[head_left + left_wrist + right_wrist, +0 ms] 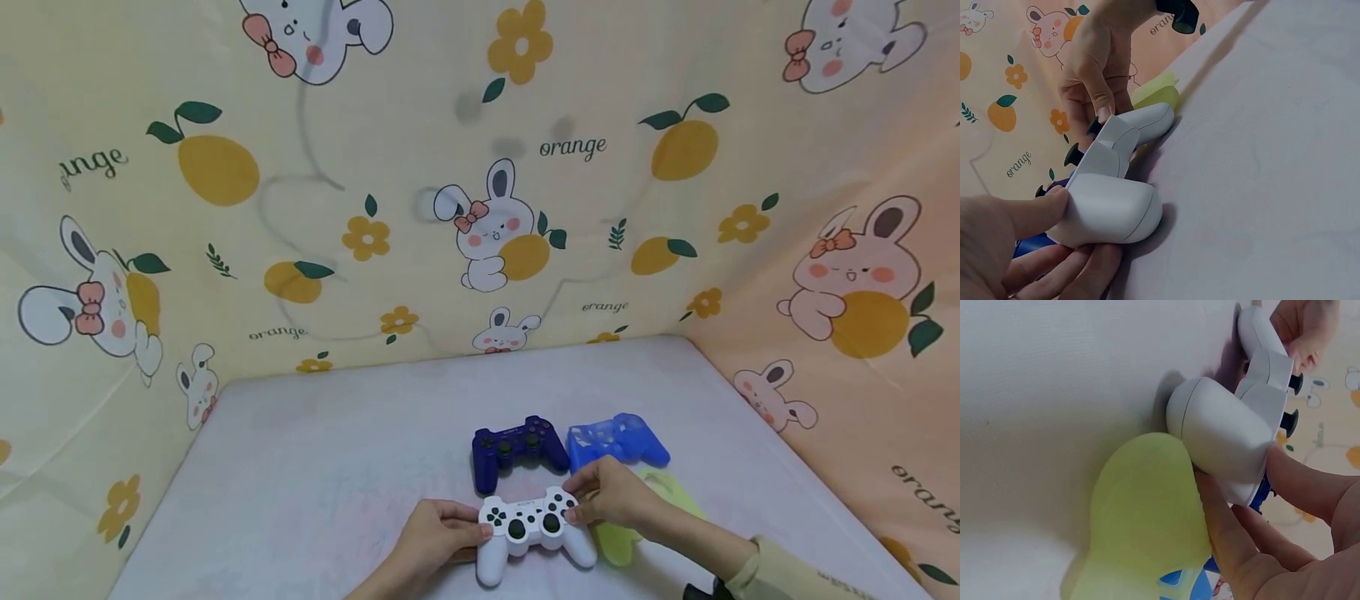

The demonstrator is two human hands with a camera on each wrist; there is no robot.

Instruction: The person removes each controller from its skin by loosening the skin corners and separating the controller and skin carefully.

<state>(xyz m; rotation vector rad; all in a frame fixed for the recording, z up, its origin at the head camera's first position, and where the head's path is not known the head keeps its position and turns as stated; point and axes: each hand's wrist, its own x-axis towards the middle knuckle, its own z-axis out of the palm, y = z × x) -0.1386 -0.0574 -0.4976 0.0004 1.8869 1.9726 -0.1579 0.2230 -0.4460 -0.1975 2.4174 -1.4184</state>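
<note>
A white game controller (534,518) lies face up near the front of the table, held from both sides. My left hand (438,533) pinches its left end, thumb on top and fingers beneath, as the left wrist view shows. On the other end, my right hand (611,498) grips with the thumb on the face and fingers behind. A yellow-green silicone controller cover (1147,512) lies right beside the white controller, partly under my right hand and forearm. Behind the white controller sits a dark blue controller (519,450).
A bright blue silicone cover (618,440) lies to the right of the dark blue controller. The white table surface (315,475) extends to the left. Printed cloth walls (420,125) with rabbits and oranges enclose the back and sides. A dark band (1180,14) is on the right wrist.
</note>
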